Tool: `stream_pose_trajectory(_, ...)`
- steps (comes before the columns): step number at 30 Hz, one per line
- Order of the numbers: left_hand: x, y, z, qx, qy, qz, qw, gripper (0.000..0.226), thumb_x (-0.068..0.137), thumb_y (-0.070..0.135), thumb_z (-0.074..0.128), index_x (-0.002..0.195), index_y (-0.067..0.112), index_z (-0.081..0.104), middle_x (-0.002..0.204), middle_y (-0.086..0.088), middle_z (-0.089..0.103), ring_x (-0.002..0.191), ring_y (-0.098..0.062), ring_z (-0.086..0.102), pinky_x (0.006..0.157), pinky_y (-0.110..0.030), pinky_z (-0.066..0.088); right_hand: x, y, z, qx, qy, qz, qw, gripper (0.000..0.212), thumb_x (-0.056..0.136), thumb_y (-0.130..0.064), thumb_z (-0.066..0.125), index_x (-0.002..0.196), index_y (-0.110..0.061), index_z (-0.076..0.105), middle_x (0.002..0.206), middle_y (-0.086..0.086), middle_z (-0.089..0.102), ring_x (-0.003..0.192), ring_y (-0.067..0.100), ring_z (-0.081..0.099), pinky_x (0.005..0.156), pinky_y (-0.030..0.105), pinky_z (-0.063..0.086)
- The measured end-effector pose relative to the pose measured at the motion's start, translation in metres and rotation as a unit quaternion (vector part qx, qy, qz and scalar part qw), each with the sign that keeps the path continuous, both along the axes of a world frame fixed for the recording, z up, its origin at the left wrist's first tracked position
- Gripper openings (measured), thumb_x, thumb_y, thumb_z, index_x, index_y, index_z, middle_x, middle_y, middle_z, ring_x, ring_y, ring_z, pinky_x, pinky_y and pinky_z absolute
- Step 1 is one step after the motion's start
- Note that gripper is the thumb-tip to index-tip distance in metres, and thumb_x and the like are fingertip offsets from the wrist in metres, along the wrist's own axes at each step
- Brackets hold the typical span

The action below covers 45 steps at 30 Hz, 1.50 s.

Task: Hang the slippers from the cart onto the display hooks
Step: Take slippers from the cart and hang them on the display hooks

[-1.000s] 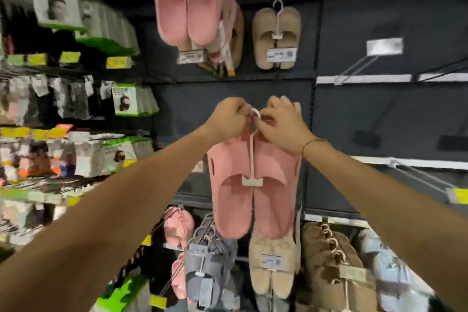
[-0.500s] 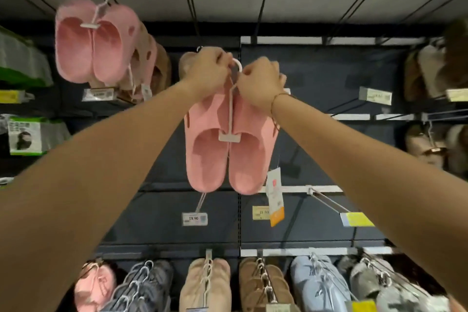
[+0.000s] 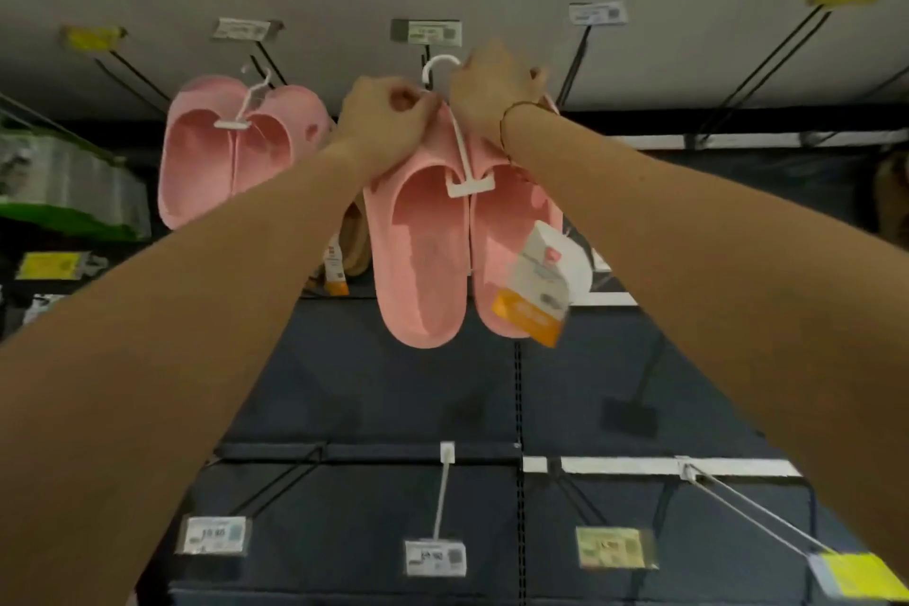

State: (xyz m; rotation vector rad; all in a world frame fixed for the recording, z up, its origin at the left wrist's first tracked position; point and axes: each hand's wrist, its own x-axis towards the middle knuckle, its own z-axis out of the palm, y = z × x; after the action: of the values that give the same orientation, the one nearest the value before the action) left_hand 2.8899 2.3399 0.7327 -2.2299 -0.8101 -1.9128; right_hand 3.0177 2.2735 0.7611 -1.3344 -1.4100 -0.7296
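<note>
One pink pair (image 3: 236, 153) already hangs at the left, while the left hand (image 3: 381, 123) and right hand (image 3: 492, 96) grip the second pair (image 3: 442, 251) high up, its hanger (image 3: 440, 64) just under a top hook (image 3: 425, 57), seemingly not yet on.

Both bare arms reach up and forward, converging toward twelve o'clock. The left forearm rises from the seven o'clock corner, the right from four o'clock, a thin band circling its wrist. The left hand (image 3: 388, 123) is closed into a tight curl, knuckles outward, fingertips pinched together at its inner edge. The right hand (image 3: 492, 91) sits slightly higher, just beside it at one o'clock, fingers likewise curled in a grip.
</note>
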Motion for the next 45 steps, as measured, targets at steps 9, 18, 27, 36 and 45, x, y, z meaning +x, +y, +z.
stream_pose_trajectory(9, -0.019, 0.077, 0.061, -0.017, 0.059, 0.102, 0.993, 0.049, 0.08, 0.061, 0.035, 0.098, 0.022, 0.059, 0.119, -0.016, 0.057, 0.113, -0.036, 0.053, 0.102, -0.052, 0.043, -0.015, 0.092, 0.056, 0.058, 0.06, 0.044, 0.996, 0.023, 0.096, -0.029, 0.045, 0.083, -0.017, 0.06, 0.089, 0.004, 0.06, 0.092, 0.025, 0.057, 0.09, 0.034, 0.041)
stream_pose_trajectory(18, -0.015, 0.147, 0.107, -0.012, 0.148, 0.141, 0.979, 0.07, 0.076, 0.058, 0.029, 0.126, 0.024, 0.065, 0.139, -0.013, 0.055, 0.134, -0.036, 0.041, 0.114, -0.051, 0.033, -0.008, 0.162, 0.092, 0.069, 0.141, 0.122, 0.98, 0.026, 0.092, -0.021, 0.054, 0.067, -0.016, 0.056, 0.068, 0.004, 0.055, 0.079, 0.027, 0.057, 0.093, 0.045, 0.05)
stream_pose_trajectory(27, 0.009, 0.184, 0.123, 0.019, 0.149, 0.12, 0.981, 0.049, 0.093, 0.036, 0.039, 0.136, 0.026, 0.061, 0.142, -0.01, 0.056, 0.135, -0.035, 0.042, 0.114, -0.051, 0.034, 0.017, 0.209, 0.112, 0.085, 0.134, 0.155, 0.975, 0.028, 0.088, -0.032, 0.06, 0.064, -0.017, 0.06, 0.062, 0.002, 0.057, 0.076, 0.028, 0.061, 0.093, 0.043, 0.048)
stream_pose_trajectory(36, 0.028, 0.254, 0.099, -0.046, 0.179, 0.199, 0.962, 0.048, 0.106, 0.043, 0.03, 0.153, 0.037, 0.034, 0.158, -0.017, 0.027, 0.148, -0.037, 0.019, 0.121, -0.048, 0.013, 0.043, 0.292, 0.103, 0.043, 0.114, 0.101, 0.987, 0.033, 0.098, -0.028, 0.054, 0.067, -0.018, 0.054, 0.07, 0.0, 0.056, 0.079, 0.024, 0.053, 0.079, 0.032, 0.031)
stream_pose_trajectory(45, 0.051, 0.337, 0.057, -0.136, 0.202, 0.233, 0.942, 0.058, 0.105, 0.052, 0.02, 0.159, 0.037, 0.005, 0.168, -0.006, 0.004, 0.152, -0.039, 0.009, 0.123, -0.055, 0.011, 0.071, 0.362, 0.062, -0.027, 0.044, 0.038, 0.998, 0.024, 0.098, -0.02, 0.047, 0.091, -0.007, 0.065, 0.097, 0.013, 0.063, 0.098, 0.03, 0.058, 0.095, 0.035, 0.04)
